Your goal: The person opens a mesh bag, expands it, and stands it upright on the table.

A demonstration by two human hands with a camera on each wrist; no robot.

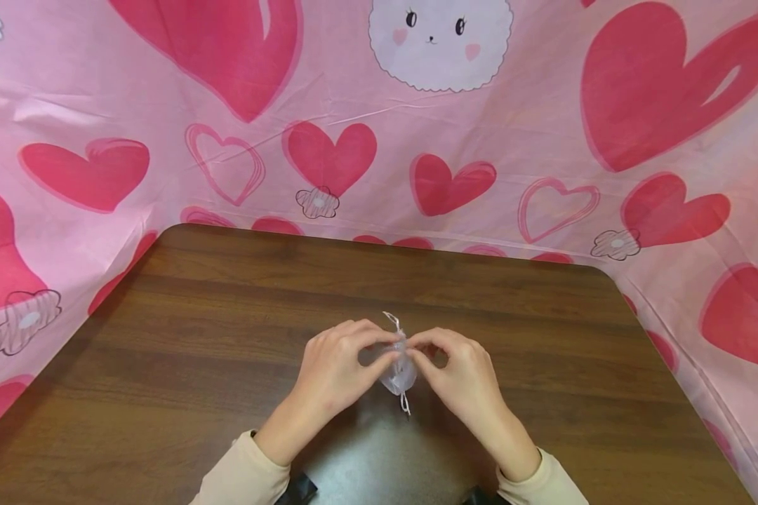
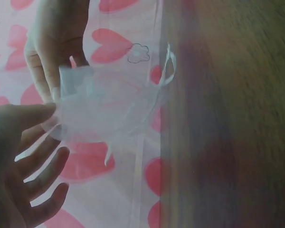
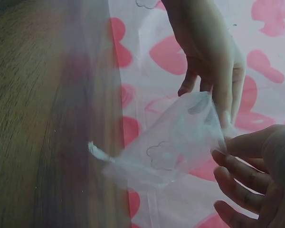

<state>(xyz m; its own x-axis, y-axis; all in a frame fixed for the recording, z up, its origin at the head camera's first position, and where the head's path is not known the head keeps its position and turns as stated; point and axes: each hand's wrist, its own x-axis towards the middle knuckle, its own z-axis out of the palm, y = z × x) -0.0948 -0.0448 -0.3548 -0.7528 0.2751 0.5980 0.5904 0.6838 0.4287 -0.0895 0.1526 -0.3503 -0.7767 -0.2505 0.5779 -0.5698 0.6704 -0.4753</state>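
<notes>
A small sheer white drawstring pouch (image 1: 399,379) is held up between both hands over the middle of the table. My left hand (image 1: 337,361) pinches one side of it between thumb and forefinger. From the other side my right hand (image 1: 464,365) pinches it the same way, with the fingertips of both hands close together. White cord loops (image 1: 405,403) stick out at two opposite ends. In the left wrist view the thin pouch (image 2: 109,104) hangs spread and see-through. The right wrist view shows the pouch (image 3: 173,142) with a cord end (image 3: 99,152) dangling. Whether anything lies inside, I cannot tell.
Below the hands lies a dark brown wooden table (image 1: 227,294) with rounded far corners. A pink cloth (image 1: 512,133) printed with red hearts hangs around its back and sides. Dark objects (image 1: 298,489) show near the wrists at the lower edge.
</notes>
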